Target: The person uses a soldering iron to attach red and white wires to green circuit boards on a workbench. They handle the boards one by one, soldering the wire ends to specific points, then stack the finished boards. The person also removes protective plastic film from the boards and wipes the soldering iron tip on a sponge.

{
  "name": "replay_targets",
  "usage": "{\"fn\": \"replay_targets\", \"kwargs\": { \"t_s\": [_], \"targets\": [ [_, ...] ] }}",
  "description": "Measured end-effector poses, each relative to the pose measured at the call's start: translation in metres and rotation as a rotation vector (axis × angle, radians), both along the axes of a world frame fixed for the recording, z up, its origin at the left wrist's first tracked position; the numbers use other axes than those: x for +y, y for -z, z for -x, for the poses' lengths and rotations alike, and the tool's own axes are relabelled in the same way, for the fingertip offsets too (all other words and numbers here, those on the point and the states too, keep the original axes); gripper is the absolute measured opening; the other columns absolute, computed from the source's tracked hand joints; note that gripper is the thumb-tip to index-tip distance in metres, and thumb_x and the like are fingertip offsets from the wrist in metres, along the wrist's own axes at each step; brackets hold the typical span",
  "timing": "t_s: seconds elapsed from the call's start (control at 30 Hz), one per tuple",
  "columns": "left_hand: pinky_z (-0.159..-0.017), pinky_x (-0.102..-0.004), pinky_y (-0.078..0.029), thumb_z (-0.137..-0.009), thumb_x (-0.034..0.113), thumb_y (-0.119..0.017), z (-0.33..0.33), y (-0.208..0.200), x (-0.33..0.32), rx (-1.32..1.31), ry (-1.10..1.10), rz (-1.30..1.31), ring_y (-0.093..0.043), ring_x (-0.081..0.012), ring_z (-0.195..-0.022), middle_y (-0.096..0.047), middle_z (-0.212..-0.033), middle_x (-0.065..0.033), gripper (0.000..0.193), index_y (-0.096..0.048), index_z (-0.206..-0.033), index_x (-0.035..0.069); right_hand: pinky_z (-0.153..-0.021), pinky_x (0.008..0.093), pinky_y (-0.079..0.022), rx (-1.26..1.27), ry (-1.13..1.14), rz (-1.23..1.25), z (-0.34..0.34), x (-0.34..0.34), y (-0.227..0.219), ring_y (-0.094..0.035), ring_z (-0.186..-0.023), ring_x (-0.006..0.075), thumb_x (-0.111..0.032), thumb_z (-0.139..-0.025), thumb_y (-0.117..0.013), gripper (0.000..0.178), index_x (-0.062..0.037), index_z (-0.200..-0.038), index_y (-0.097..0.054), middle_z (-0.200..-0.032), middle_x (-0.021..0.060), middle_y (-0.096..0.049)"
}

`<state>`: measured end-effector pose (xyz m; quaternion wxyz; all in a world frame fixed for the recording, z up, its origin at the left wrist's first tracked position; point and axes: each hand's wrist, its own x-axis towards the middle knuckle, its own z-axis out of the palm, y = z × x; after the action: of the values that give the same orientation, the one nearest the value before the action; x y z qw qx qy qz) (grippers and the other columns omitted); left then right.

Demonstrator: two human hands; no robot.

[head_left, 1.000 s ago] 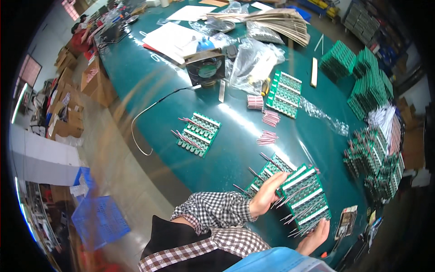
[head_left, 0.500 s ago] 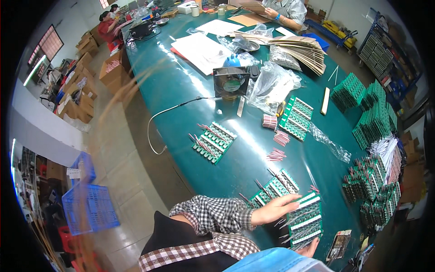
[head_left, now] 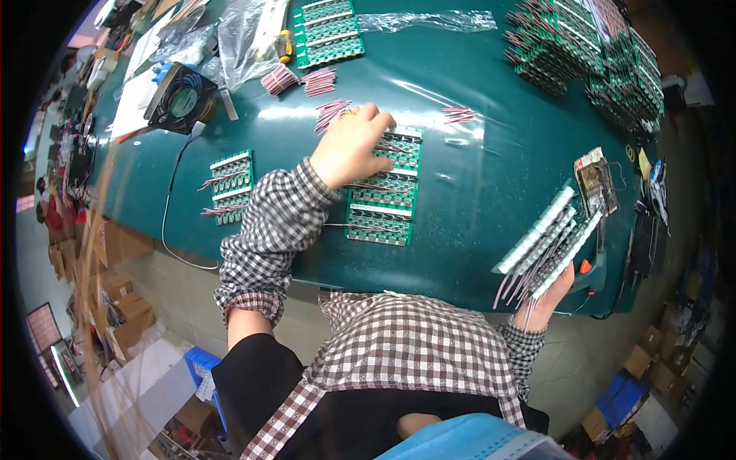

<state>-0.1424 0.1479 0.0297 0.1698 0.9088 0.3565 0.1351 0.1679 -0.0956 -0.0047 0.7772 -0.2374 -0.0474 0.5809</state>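
My left hand (head_left: 353, 147) is over the upper left part of a green circuit board panel (head_left: 383, 208) lying on the table. Its thumb and fingers are apart, with nothing visible between them; whether the fingertips touch the panel is hard to tell. Thin red and white wires lie across that panel. At the right, my right hand (head_left: 555, 290) grips another circuit board panel (head_left: 546, 244) from below, holding it tilted, with loose wires hanging from its lower left side. Just past my left fingers lies a small bundle of red and white wires (head_left: 330, 113).
A smaller panel (head_left: 232, 188) lies left, near a black fan (head_left: 182, 101) with a cable. Another panel (head_left: 330, 34) and a plastic strip (head_left: 429, 21) lie farther back. Stacked boards (head_left: 556, 46) stand far right. A worn box-like device (head_left: 596, 182) sits beside the held panel.
My left hand has let go of the held panel and moved left over the one on the table. My right hand keeps its panel, now tilted at the right. The view has turned.
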Motion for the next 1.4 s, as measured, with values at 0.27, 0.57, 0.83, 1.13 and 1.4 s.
{"fn": "replay_targets", "kwargs": {
  "t_s": [0.27,0.57,0.83,1.13,1.4],
  "targets": [
    [-0.076,-0.0363,-0.046,-0.065,0.021,-0.081,0.001,-0.002,0.025,0.022,0.044,0.078,-0.057,-0.0258,-0.083,-0.056,-0.091,-0.0113,0.048,-0.054,-0.1,0.005,-0.09,0.0419,-0.05,-0.025,0.029,0.062,0.008,0.001,-0.001,-0.063,-0.102,0.0289,-0.02,-0.097,-0.039,0.035,0.0032,-0.118,-0.057,-0.114,0.0162,-0.064],
    [-0.076,-0.0239,-0.051,-0.083,0.002,-0.067,0.012,-0.054,-0.03,-0.922,-0.319,1.082,-0.064,-0.0121,-0.086,-0.066,-0.094,-0.008,0.03,-0.049,-0.107,0.0,-0.082,0.0376,-0.049,-0.159,0.046,0.122,0.008,0.019,-0.037,-0.055,-0.102,0.0254,-0.029,-0.084,-0.068,0.061,-0.0061,-0.132,-0.039,-0.122,0.0111,-0.052],
    [-0.085,-0.0263,-0.049,-0.089,0.008,-0.061,-0.023,-0.035,-0.065,-1.297,-0.402,1.201,-0.062,-0.0125,-0.094,-0.063,-0.107,-0.0083,0.034,-0.049,-0.12,-0.002,-0.078,0.0389,-0.05,0.08,-0.177,-0.235,-0.01,0.029,-0.068,-0.057,-0.094,0.0254,-0.024,-0.093,-0.056,0.045,-0.009,-0.132,-0.041,-0.114,0.0101,-0.056],
    [-0.086,-0.0274,-0.049,-0.092,0.008,-0.056,-0.024,-0.03,-0.072,-1.345,-0.401,1.282,-0.062,-0.0134,-0.096,-0.063,-0.108,-0.009,0.03,-0.051,-0.119,-0.003,-0.082,0.0411,-0.049,0.049,-0.166,-0.233,-0.023,0.014,-0.061,-0.056,-0.097,0.0271,-0.025,-0.092,-0.057,0.05,-0.0084,-0.135,-0.038,-0.116,0.0105,-0.054],
    [-0.087,-0.0284,-0.048,-0.092,0.009,-0.056,-0.024,-0.033,-0.074,-1.334,-0.384,1.285,-0.061,-0.0136,-0.097,-0.063,-0.11,-0.0093,0.03,-0.05,-0.119,-0.002,-0.083,0.0413,-0.049,0.027,-0.176,-0.209,-0.02,0.015,-0.067,-0.056,-0.098,0.0274,-0.024,-0.091,-0.059,0.051,-0.0078,-0.135,-0.037,-0.117,0.0113,-0.053]
  ]
}}
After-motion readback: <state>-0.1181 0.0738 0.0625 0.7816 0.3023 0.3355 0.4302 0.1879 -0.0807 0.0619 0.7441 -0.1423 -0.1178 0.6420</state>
